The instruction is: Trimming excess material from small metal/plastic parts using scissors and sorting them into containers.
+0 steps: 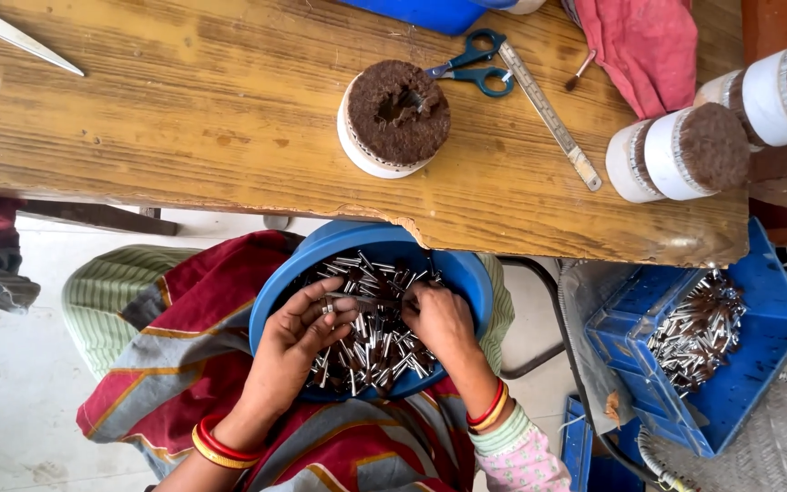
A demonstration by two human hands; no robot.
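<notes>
both hands in a blue bowl of small metal pieces

a round blue bowl (277, 290) rests on the person's lap, just below the near edge of the wooden surface (184, 118). it is filled with a heap of small silver and dark metal pieces (377, 321), short and tube-like, lying in all directions

the left hand (301, 342) lies over the left part of the heap, palm turned up and fingers curled, loosely cupped around a few of the pieces that sit in its palm and between its fingertips. the right hand (441, 321) lies on the right part of the heap, back upward, fingers bent down into the pieces; whether it grips any of them cannot be told. the two hands are near each other, with the middle of the heap between them. red and yellow bangles (214, 446) circle the left wrist, and a similar set sits on the right wrist

on the surface, straight above the bowl, stands a white-sided roll with a brown fibrous top (393, 118). a pair of blue-handled scissors (471, 64) touches its upper right edge, and a metal ruler (550, 115) lies slantwise just beside them. more white and brown rolls (680, 150) lie at the right end of the surface, near a red cloth (649, 46). to the right of the person, below the surface, a blue crate (758, 364) holds another pile of the same pieces
</notes>
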